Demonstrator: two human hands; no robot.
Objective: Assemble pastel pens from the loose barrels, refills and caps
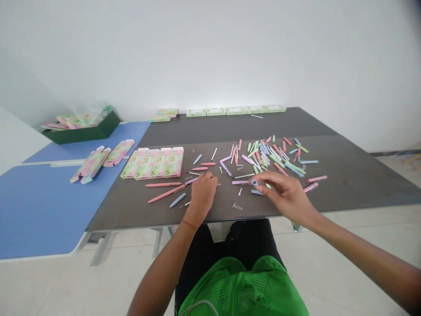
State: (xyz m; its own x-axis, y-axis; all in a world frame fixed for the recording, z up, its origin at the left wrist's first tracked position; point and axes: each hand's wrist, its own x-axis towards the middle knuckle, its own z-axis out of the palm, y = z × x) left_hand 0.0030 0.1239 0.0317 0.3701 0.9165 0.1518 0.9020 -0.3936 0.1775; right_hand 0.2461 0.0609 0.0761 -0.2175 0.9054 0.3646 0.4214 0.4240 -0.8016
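Between the thumb and fingers of my right hand (286, 193) is a blue pen barrel (254, 182), its round open end facing me. My left hand (204, 188) is closed low over the tabletop, fingers curled down; whatever they pinch, if anything, is hidden. Beside it lie a purple pen part (191, 181), a blue pen barrel piece (178, 200) and two long coral pens (166, 193). A purple barrel (240, 182) rests just left of my right hand. Small clear clips (237, 206) lie between the hands.
A pile of mixed pen parts (269, 153) spreads over the dark table (131, 215) at right. Printed pen boxes (158, 163) stand at left, with flattened boxes (90, 164) beyond. White-green boxes (236, 111) line the back. A green bin (85, 134) sits on a blue table (39, 206).
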